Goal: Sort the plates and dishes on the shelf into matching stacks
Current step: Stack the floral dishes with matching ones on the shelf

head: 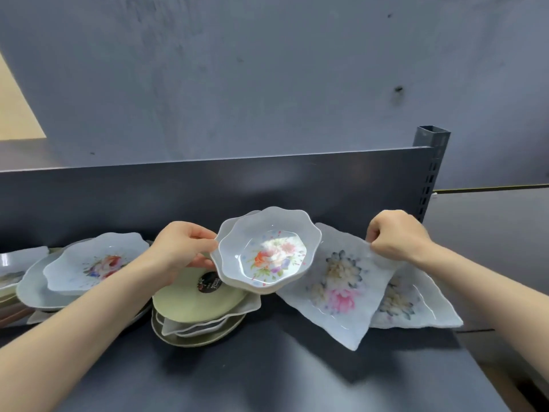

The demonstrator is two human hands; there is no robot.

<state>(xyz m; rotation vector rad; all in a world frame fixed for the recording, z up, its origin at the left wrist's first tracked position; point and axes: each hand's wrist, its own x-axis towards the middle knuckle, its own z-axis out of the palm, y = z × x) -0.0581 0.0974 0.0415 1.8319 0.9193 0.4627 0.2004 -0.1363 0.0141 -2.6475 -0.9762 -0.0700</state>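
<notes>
My left hand point(181, 248) grips the left rim of a small stack of scalloped floral bowls point(269, 251), held tilted above a pile of green round plates point(193, 298). My right hand point(396, 234) pinches the top corner of a square frosted plate with a pink and white flower point(332, 283), tilted up off the shelf. A second matching square plate point(413, 304) lies behind it on the right. Wavy floral plates point(95, 263) are stacked at the left.
The dark shelf surface point(267, 376) stretches toward me in front of the dishes. A low back panel point(208, 185) runs behind them, ending at a slotted upright post point(430, 168) on the right. More plate edges point(12, 272) show at the far left.
</notes>
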